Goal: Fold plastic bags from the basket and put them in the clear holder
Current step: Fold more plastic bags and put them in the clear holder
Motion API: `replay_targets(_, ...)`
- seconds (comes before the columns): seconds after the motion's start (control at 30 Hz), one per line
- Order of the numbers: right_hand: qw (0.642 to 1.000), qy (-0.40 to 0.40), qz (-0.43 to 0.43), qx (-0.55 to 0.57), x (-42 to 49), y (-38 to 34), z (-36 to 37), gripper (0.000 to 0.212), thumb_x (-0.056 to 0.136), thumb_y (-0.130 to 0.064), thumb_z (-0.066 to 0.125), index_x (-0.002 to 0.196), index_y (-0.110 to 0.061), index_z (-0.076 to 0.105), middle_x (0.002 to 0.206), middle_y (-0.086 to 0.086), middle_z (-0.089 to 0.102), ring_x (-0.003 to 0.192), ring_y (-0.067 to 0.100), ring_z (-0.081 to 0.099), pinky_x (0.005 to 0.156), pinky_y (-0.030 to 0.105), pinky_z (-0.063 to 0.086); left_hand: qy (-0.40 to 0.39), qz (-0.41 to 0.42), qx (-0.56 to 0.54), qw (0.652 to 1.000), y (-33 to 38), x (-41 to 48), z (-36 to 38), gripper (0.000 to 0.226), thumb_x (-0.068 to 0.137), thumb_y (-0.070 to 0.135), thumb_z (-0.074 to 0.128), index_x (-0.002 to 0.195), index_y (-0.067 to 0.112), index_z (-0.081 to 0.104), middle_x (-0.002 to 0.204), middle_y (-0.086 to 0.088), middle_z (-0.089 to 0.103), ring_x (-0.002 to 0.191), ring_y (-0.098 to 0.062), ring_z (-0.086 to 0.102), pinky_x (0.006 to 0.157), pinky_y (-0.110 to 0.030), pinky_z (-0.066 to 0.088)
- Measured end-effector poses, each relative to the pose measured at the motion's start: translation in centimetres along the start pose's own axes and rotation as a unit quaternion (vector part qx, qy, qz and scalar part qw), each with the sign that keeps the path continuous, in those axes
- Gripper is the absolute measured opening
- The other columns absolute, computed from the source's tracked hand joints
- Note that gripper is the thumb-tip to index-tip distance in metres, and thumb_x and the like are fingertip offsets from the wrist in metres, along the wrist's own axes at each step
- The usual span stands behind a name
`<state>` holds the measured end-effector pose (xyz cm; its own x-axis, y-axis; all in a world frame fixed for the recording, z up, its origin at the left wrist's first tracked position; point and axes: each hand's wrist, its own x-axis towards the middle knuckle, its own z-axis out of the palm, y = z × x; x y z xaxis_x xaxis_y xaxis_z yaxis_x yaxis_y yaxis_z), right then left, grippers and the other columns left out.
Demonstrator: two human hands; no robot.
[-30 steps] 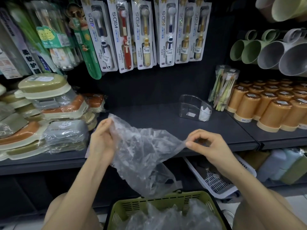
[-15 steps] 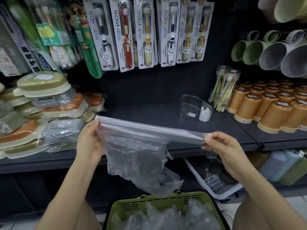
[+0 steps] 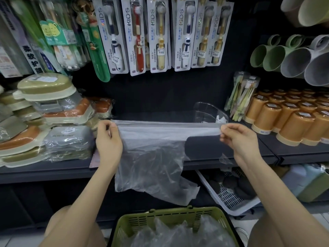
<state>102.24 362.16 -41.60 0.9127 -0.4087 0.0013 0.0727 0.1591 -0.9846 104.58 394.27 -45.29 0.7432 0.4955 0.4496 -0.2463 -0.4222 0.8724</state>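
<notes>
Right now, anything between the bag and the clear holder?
Nothing visible. The left hand and right hand pinch the bag stretched before the shelf; the holder stands on it just behind the bag's right end, top open.

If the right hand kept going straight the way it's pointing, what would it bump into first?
Probably the clear holder, standing on the shelf just beyond the right hand, which pinches the bag by its taut top edge. Depth is unclear, so that's a guess.
</notes>
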Motion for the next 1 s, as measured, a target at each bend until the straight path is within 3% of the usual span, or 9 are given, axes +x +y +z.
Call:
replay_targets(0.13,0.94,0.07,-0.201,-0.266,0.0,-0.1,1.6,0.026,0.087,-0.038,0.066,0.109,-0.028,0.056,0.098,-0.008,0.064,0.093,0.014,0.062,0.088,0.039,0.05,0.027,-0.056,0.044,0.997,0.1,1.8,3.0,0.01,0.101,0.011,0.037,0.099,0.007,0.045,0.077,-0.001,0.049,0.072,-0.02,0.046,0.066,-0.026,0.03)
replay_targets(0.2,0.91,-0.022,-0.286,-0.3,-2.1,0.5,2.7,0.036,0.084,-0.05,0.059,0.11,-0.026,0.061,0.101,-0.012,0.065,0.097,0.01,0.061,0.089,0.032,0.046,0.035,-0.103,0.057,0.993,-0.1,2.7,4.5,0.009,0.102,0.011,0.035,0.098,0.008,0.043,0.082,-0.005,0.049,0.077,-0.022,0.045,0.068,-0.025,0.029)
replay_targets(0.3,0.811,-0.155,-0.366,-0.429,-4.0,3.6,3.9,0.057,0.081,-0.068,0.049,0.116,-0.027,0.064,0.114,-0.011,0.065,0.106,0.007,0.055,0.093,0.028,0.033,0.023,-0.218,0.036,0.975,-0.6,4.5,6.8,0.015,0.102,0.014,0.036,0.105,0.004,0.047,0.097,-0.014,0.053,0.089,-0.027,0.051,0.073,-0.031,0.037)
replay_targets(0.37,0.769,-0.202,-0.374,-0.478,-3.9,6.5,4.1,0.065,0.079,-0.077,0.044,0.123,-0.032,0.058,0.119,-0.012,0.062,0.111,0.01,0.054,0.097,0.032,0.03,-0.015,-0.328,-0.051,0.943,-1.2,6.1,7.7,0.031,0.101,0.025,0.043,0.116,-0.001,0.05,0.113,-0.019,0.06,0.099,-0.034,0.059,0.083,-0.037,0.049)
replay_targets(0.47,0.726,-0.209,-0.373,-0.539,-3.0,9.9,4.5,0.065,0.075,-0.075,0.046,0.124,-0.033,0.055,0.116,-0.007,0.064,0.105,0.018,0.062,0.093,0.046,0.044,-0.11,-0.438,-0.223,0.864,-0.8,6.8,6.8,0.055,0.096,0.053,0.047,0.124,0.005,0.05,0.116,-0.017,0.059,0.108,-0.034,0.058,0.093,-0.044,0.049)
replay_targets(0.57,0.726,-0.183,-0.358,-0.558,-2.1,10.9,5.4,0.055,0.079,-0.062,0.046,0.116,-0.026,0.065,0.106,-0.004,0.068,0.092,0.022,0.068,0.083,0.047,0.051,-0.186,-0.411,-0.137,0.882,-0.6,5.7,4.8,0.077,0.093,0.059,0.047,0.143,0.002,0.037,0.13,-0.021,0.052,0.122,-0.036,0.05,0.1,-0.042,0.044)
replay_targets(0.73,0.748,-0.17,-0.318,-0.558,-1.2,11.1,6.6,0.051,0.082,-0.057,0.043,0.111,-0.025,0.07,0.102,-0.004,0.068,0.089,0.024,0.067,0.08,0.045,0.049,-0.262,-0.365,0.069,0.891,-1.3,0.9,0.8,0.054,0.094,0.051,0.051,0.101,-0.002,0.059,0.074,-0.015,0.064,0.06,-0.022,0.061,0.053,-0.026,0.051)
replay_targets(0.87,0.767,-0.197,-0.286,-0.539,-1.2,11.1,7.0,0.062,0.08,-0.062,0.037,0.123,-0.026,0.064,0.115,-0.003,0.064,0.104,0.026,0.061,0.093,0.045,0.039,-0.287,-0.364,0.028,0.885,-1.3,-1.3,0.5,0.023,0.097,0.025,0.057,0.087,0.004,0.057,0.056,-0.007,0.061,0.041,-0.011,0.05,0.039,-0.017,0.04)
replay_targets(1.0,0.793,-0.179,-0.253,-0.524,-2.0,10.3,4.9,0.075,0.075,-0.069,0.037,0.136,-0.027,0.05,0.127,-0.006,0.057,0.117,0.022,0.053,0.099,0.042,0.034,-0.229,-0.396,-0.052,0.888,-1.8,-0.9,1.3,0.015,0.094,0.006,0.056,0.079,0.006,0.055,0.053,-0.006,0.059,0.044,-0.012,0.053,0.038,-0.017,0.042)
